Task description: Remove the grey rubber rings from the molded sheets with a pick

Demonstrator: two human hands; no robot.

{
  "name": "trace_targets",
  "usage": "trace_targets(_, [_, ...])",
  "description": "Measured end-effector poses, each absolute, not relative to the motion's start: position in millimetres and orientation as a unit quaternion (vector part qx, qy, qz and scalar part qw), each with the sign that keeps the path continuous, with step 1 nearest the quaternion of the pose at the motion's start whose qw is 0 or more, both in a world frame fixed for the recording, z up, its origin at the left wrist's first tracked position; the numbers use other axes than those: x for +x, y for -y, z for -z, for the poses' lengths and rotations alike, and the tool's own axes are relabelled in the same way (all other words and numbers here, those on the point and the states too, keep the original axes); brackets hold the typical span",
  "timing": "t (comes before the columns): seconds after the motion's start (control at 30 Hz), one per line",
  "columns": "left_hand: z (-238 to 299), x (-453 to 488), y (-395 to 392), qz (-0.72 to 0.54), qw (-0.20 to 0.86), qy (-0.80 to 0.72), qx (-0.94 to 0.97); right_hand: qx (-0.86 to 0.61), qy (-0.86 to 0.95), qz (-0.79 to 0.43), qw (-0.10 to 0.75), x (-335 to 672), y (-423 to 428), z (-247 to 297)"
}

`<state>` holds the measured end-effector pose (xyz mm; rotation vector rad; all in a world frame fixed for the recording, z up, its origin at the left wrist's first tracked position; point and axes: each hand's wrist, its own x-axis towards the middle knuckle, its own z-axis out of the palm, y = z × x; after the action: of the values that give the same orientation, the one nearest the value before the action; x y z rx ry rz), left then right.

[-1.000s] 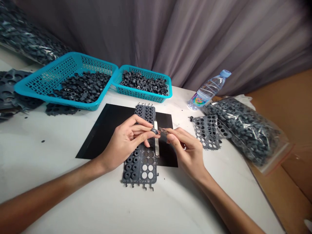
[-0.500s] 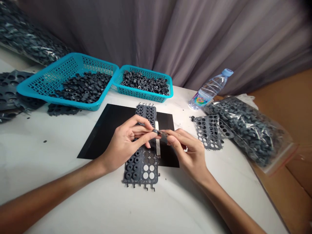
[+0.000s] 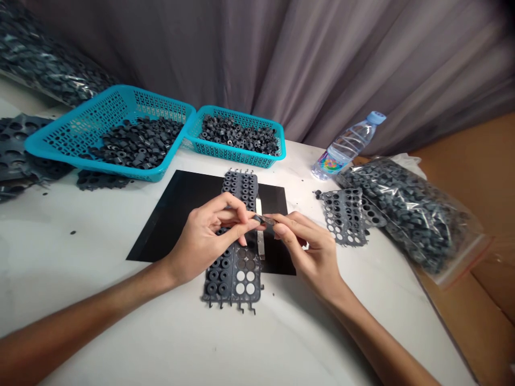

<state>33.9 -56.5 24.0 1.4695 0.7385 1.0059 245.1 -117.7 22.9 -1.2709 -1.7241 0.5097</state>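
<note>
Above a grey rubber moulding sheet, my left hand pinches a small black rubber ring between thumb and fingers. My right hand is closed on a thin, pointed metal tool, whose exact kind I cannot make out; its tip meets the ring. Rows of ring-shaped parts stand in the sheet's left side and far end, while open holes show at its near right. A flat metal strip lies along the sheet's right edge. Fingers cover the middle of the sheet.
A black mat lies under the sheet. Two blue baskets of black parts stand behind. To the right are a water bottle, another holed sheet and a clear bag of parts; more sheets lie left.
Both hands stay almost in place, with the tool still against the ring. The left fingers have shifted slightly, and the whole view has moved a little.
</note>
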Motion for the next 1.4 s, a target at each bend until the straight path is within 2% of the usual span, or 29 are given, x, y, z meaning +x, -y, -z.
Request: trace_targets(1.4, [-20.1, 36.8, 59.2, -0.446, 0.573, -0.3, 0.619, -0.506, 0.705, -0.174, 0.466, 242.9, 118.6, -21.7])
